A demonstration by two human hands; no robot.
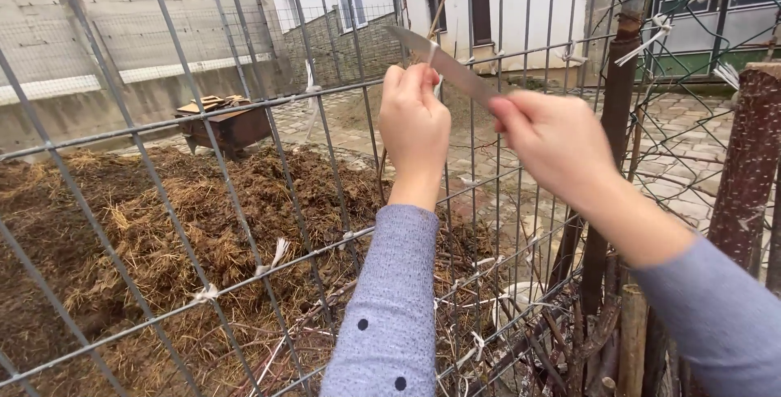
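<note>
Here, my right hand (pixel 557 141) grips a knife (pixel 443 63), fingers clamped on its handle; blade up against the wire fence (pixel 203 120); my left hand (pixel 415 124) pinches a white tie (pixel 434 54) beside the blade.

The sleeve (pixel 389 307) is grey-blue knit with dark dots. The wire fence (pixel 244 202) is grey, tied with white string (pixel 277 255). The straw heap (pixel 146 234) is brown.

Knife (pixel 443 63) handle hidden inside the right hand (pixel 557 145), both sleeves cut off by the bottom edge.
</note>
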